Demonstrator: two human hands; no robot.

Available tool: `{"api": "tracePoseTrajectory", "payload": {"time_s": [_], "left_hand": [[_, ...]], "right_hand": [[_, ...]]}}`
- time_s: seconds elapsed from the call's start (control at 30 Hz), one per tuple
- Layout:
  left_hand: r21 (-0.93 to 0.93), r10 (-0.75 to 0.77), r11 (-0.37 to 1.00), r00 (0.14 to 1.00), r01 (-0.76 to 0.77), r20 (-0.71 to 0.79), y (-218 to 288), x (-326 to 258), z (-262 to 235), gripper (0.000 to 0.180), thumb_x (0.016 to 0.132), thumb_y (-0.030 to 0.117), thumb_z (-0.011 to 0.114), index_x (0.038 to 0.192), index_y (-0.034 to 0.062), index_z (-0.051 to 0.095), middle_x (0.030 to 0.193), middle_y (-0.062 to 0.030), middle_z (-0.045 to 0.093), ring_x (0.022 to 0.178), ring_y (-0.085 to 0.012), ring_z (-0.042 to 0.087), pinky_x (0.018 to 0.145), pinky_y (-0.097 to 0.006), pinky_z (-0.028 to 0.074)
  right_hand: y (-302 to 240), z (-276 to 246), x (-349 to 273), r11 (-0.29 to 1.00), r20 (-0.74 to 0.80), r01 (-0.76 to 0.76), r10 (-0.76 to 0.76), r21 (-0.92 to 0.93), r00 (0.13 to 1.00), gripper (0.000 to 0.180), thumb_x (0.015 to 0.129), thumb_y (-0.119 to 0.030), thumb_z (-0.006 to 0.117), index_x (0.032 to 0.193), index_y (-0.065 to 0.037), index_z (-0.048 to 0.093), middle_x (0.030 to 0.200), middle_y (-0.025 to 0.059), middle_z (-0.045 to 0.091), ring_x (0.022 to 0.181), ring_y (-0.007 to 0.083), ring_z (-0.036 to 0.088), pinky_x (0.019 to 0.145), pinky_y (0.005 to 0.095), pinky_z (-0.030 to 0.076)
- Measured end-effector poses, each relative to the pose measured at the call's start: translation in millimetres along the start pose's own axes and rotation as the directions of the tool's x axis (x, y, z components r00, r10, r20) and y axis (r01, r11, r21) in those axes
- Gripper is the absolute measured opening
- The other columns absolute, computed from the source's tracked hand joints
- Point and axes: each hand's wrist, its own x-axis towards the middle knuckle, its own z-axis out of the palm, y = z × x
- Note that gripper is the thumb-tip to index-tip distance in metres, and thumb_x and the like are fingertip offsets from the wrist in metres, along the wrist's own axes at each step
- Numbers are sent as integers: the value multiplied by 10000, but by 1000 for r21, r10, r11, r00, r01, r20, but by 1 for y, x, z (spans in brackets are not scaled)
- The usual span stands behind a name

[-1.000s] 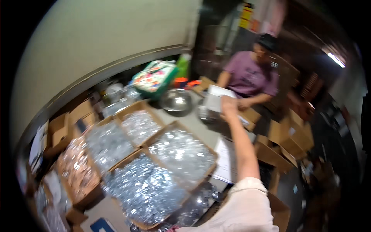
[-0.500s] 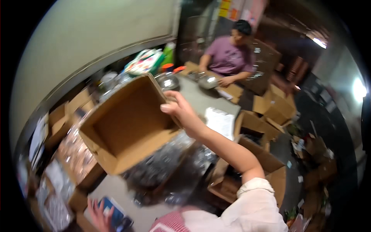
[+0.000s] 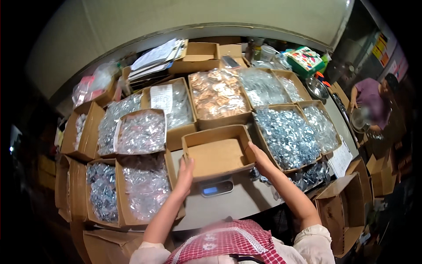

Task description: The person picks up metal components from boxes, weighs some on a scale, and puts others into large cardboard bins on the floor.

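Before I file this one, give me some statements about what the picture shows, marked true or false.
1. The left hand and the right hand both hold the open cardboard box. True.
2. That box is filled to the brim with shiny pieces. False: its bare bottom shows.
3. A device with a blue-lit display rests on the table. True.
4. The co-worker's shirt is bright yellow. False: the shirt is purple.
5. Copper-coloured pieces lie in a box beyond the held one. True.
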Motion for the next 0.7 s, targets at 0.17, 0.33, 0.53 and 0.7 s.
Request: {"api": "tracePoseTrajectory", "payload": {"time_s": [0.17, 0.33, 0.53, 0.7], "left_hand": [[609, 88, 793, 991, -10, -98, -18, -3, -18, 603, 924, 119, 551, 1445, -14, 276, 1170, -299, 602, 1091, -431, 595, 944, -452, 457], [732, 196, 680, 973, -42, -126, -1, -18, -35, 693, 871, 53, 521, 1456, -89, 178, 1011, -367, 597, 931, -518, 589, 833, -541, 463], [708, 458, 603, 886, -367, 70, 65, -26, -82, 684, 862, 123, 628, 1450, -16, 307, 1437, -254, 397, 1318, -405, 416, 1099, -436, 352], [886, 827, 317, 555, -338, -84, 143, 48, -248, 348, 805, 28, 629, 1153, 25, 601, 1202, -160, 591, 1148, -333, 569, 975, -396, 460]], "right_hand": [[26, 2, 9, 997, -2, 30, -30, -77, 1000, 643, 971, -524, 496, 1382, -33, 440, 1361, 107, 491, 1243, 208, 462, 1060, 356, 342], [33, 34, 9, 952, -98, 26, -59, -304, 993, 620, 970, -500, 498, 1396, -53, 442, 1368, 120, 487, 1267, 240, 445, 1057, 366, 347], [-46, 12, -20, 742, -234, 368, -568, -561, 789, 423, 953, -203, 531, 1331, -19, 490, 1306, 148, 500, 1154, 241, 492, 1005, 351, 382], [-14, -124, 25, 195, -91, 196, -893, -961, 441, 451, 907, -122, 544, 1322, 32, 457, 1408, 210, 414, 1239, 320, 449, 1073, 414, 326]]}}
